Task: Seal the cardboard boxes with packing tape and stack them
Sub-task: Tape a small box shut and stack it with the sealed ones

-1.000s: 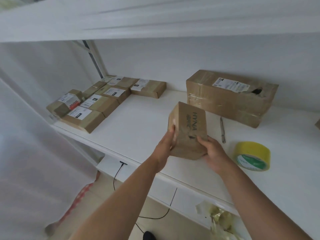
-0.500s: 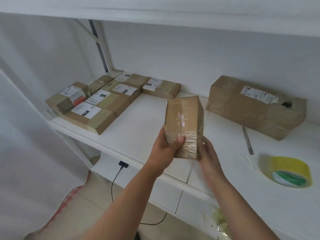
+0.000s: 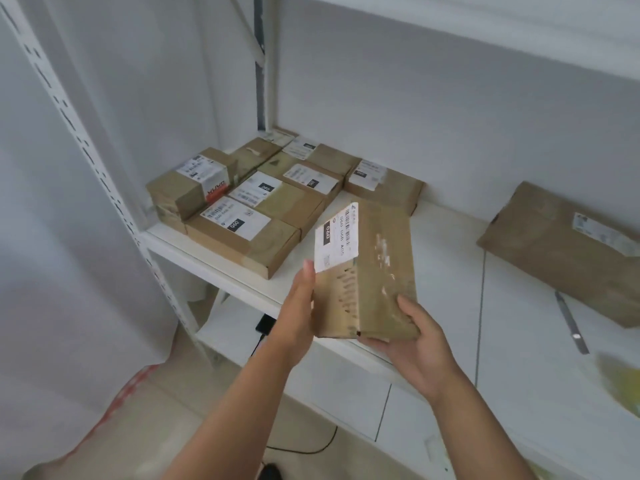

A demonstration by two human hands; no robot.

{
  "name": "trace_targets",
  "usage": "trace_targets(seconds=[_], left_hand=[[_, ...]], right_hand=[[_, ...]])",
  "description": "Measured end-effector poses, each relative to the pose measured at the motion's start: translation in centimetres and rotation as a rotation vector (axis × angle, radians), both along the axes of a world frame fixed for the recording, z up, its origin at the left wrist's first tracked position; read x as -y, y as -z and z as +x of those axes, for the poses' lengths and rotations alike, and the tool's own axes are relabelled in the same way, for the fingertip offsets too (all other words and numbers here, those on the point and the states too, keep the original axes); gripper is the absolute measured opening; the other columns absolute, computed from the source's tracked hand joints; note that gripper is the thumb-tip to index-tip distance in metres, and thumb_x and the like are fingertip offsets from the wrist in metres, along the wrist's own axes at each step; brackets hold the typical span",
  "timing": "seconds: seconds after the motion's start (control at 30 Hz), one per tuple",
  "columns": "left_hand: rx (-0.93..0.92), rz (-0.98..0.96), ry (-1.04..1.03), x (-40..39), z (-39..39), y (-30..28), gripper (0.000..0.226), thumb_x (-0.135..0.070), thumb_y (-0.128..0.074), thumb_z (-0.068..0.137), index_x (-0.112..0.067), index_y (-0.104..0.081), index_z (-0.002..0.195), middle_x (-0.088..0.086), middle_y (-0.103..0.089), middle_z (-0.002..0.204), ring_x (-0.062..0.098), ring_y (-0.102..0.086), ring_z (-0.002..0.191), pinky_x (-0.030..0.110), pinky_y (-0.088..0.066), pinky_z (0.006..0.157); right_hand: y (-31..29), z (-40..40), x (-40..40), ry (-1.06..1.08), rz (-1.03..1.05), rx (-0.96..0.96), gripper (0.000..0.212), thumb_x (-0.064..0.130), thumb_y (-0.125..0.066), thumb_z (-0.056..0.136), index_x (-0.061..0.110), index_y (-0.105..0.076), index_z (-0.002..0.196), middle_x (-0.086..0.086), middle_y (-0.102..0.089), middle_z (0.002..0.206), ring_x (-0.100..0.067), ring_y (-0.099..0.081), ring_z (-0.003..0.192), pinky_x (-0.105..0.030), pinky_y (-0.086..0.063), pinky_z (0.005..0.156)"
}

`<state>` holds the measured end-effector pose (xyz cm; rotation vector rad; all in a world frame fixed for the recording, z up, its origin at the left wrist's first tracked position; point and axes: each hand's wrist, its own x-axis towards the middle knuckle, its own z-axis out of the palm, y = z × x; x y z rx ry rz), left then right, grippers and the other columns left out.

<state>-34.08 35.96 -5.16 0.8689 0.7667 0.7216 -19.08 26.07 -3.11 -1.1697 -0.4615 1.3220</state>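
A small brown cardboard box (image 3: 377,271) with a white shipping label is in the air above the shelf's front edge, tilted on end. My left hand (image 3: 298,306) lies flat against its left side, fingers straight. My right hand (image 3: 412,344) cups its lower right corner from beneath, thumb on the taped face. Several sealed, labelled boxes (image 3: 263,206) lie packed together at the shelf's back left corner. The yellow tape roll (image 3: 623,386) shows only as a blur at the right edge.
A large brown parcel (image 3: 568,247) lies at the right against the back wall. A thin metal knife (image 3: 571,322) rests on the white shelf (image 3: 450,258) in front of it. A perforated white upright (image 3: 86,143) stands at the left. A black cable hangs below.
The box has turned in my hands, so its labelled side now shows. My view has swung left toward the stacked boxes, and the tape roll slid to the right edge.
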Motion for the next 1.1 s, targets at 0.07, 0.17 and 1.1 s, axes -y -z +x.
trace_targets(seconds=[0.07, 0.17, 1.1], left_hand=[[0.050, -0.124, 0.083, -1.1, -1.0, 0.3, 0.084, -0.073, -0.067, 0.071, -0.024, -0.055, 0.138, 0.007, -0.068, 0.128, 0.028, -0.064, 0.119, 0.054, -0.049, 0.103], [0.138, -0.151, 0.153, -1.8, -1.6, 0.7, 0.065, -0.042, -0.070, 0.080, -0.017, -0.055, 0.138, 0.008, -0.068, 0.128, 0.029, -0.065, 0.118, 0.048, -0.053, 0.097], [-0.170, 0.231, 0.174, -1.9, 3.6, 0.8, 0.064, -0.043, -0.048, 0.103, -0.047, -0.008, 0.153, -0.026, -0.051, 0.139, -0.015, -0.050, 0.118, 0.001, -0.042, 0.081]], right_hand=[[0.2, -0.6, -0.1, -0.034, 0.000, -0.083, 0.043, 0.038, -0.056, 0.089, 0.014, -0.066, 0.124, -0.014, -0.067, 0.125, -0.037, -0.061, 0.117, -0.060, -0.043, 0.102], [0.3, -0.6, -1.1, 0.099, -0.037, 0.177, 0.028, 0.021, -0.048, 0.099, 0.012, -0.066, 0.119, -0.009, -0.071, 0.114, -0.031, -0.064, 0.111, -0.046, -0.052, 0.087], [-0.6, 1.4, -5.6, 0.364, -0.063, 0.820, 0.025, 0.032, -0.061, 0.096, 0.029, -0.065, 0.120, 0.018, -0.069, 0.105, -0.003, -0.063, 0.099, -0.014, -0.044, 0.078]])
